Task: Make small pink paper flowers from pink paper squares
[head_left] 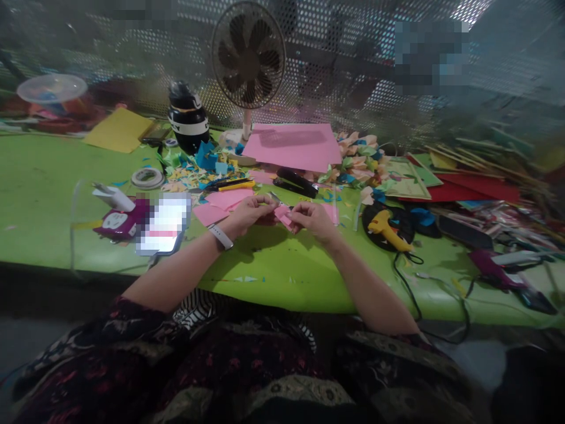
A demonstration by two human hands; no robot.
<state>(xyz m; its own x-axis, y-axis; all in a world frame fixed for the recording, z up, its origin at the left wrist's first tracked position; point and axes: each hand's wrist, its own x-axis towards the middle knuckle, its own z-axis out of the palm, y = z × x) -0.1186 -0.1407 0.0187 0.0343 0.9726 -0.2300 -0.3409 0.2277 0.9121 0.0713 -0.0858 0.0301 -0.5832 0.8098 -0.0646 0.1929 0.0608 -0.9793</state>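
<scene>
Close together over the front of the green table, both my hands work at a small folded piece of pink paper [283, 217]. My left hand [249, 213], with a pale watch strap on its wrist, is closed, its fingertips pinched at the left edge of the paper. A small greyish thing shows by those fingertips, too blurred to name. From the other side my right hand [312, 219] pinches the same paper between thumb and fingers. More pink paper pieces [227, 200] lie behind my left hand. A black stapler [296, 181] rests just beyond both hands.
A yellow glue gun [388, 229] lies on a black pad at right, its cable hanging over the edge. At left are a lit phone [165, 224] and a tape roll [147, 178]. Paper scraps [189, 171], a black bottle [188, 121], a pink sheet [293, 144] and a fan [248, 56] stand behind.
</scene>
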